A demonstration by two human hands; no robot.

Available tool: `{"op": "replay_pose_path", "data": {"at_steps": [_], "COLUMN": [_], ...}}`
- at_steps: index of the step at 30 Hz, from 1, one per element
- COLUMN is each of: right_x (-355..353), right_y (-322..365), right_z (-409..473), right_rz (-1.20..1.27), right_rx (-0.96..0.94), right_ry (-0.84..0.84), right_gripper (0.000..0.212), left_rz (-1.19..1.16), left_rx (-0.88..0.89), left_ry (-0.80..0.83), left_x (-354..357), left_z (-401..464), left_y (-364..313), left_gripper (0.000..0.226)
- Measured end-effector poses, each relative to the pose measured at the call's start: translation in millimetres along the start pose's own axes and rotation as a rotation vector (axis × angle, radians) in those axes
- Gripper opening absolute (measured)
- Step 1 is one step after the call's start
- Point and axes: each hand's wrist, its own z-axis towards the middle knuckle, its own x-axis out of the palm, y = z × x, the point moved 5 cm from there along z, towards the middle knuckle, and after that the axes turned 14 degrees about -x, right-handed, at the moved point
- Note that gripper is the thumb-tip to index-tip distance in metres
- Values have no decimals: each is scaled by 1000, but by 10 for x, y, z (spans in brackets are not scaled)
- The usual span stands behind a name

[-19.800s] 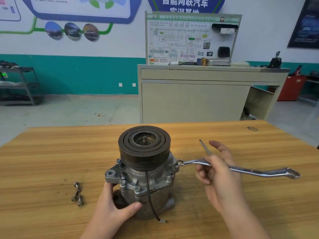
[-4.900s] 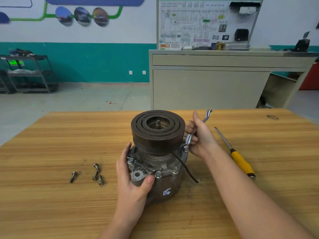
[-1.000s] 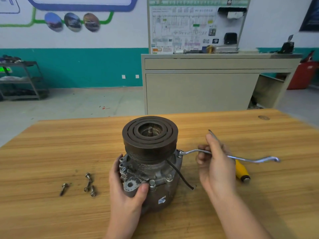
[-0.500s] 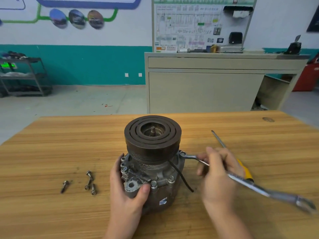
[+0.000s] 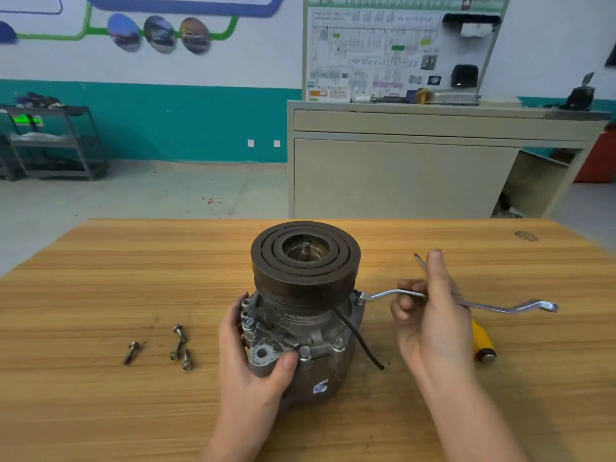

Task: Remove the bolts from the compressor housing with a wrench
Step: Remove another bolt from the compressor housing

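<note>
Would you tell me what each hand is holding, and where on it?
The right hand holds the wrench mid-shank; the left hand grips the compressor housing at its left flank.

Premises: automotive training workshop. Evidence: wiring-diagram teaching board (image 5: 393, 51) on a grey cabinet (image 5: 416, 168), upper right; metal shelving cart (image 5: 53, 141), far left; teal-banded wall with vehicle graphics (image 5: 160, 33), top; wooden workbench (image 5: 100, 295) in foreground.

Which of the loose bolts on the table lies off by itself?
Start at the compressor standing mid-table, then look left along the wooden table past a cluster of three bolts. The lone bolt lies farther left, touching nothing.
</note>
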Motion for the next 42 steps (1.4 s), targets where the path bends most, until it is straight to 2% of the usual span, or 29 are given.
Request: {"op": "replay_pose_path", "data": {"at_steps": [6,12,15,17,19,22,25,28,31,33,35,37,40,42], "right_x": [26,102,201,262,271,150,9,90,312,411,453,417,197,74], "right_y": [189,266,287,251,196,188,137,-37,-307,-475,-548,-499,-224,-23], "right_z": [-289,-392,-509,-622,-692,-611,-268,178,443,460,425,404,375,289], "right_rz": [-143,-428,-576,-701,-763,-629,-287,-14,-14,-41,7,113,153,106], "right_rx": [-374,-688,-938,-1113,-1174,-1039,-586,-161,227,392,460,433,192,-2], "right_ry": [117,296,406,434,418,331,158,238,388,431,409,296,135,208], "right_gripper": [41,41,46,49,51,44,45,52,57,59,59,52,35,24], "left_rz": [-4,-23,-25,-16,6,22,9,-22,-17,-11,-9,-17,-31,-39], "left_rx": [-11,-14,-11,-7,-10,-23,-29,-22,-10,-6,-5,-5,-1,0], "left_ry": [6,20,18,17,17,16,12,8,9,6,7,12,19,22], "left_x": [-6,-2,8,8,5,-7,2,16,19,11,6,9,15,11], "left_z": [-2,-6,-8,-10,-20,-25,-23,-16,-6,-2,1,4,5,7], "left_y": [-14,-20,-41,-46,-51,-38,-29,-24,-17,-17,-12,-9,0,4], "left_gripper": [96,104,106,110,110,106,105,100,95,94,96,97,96,94]}}
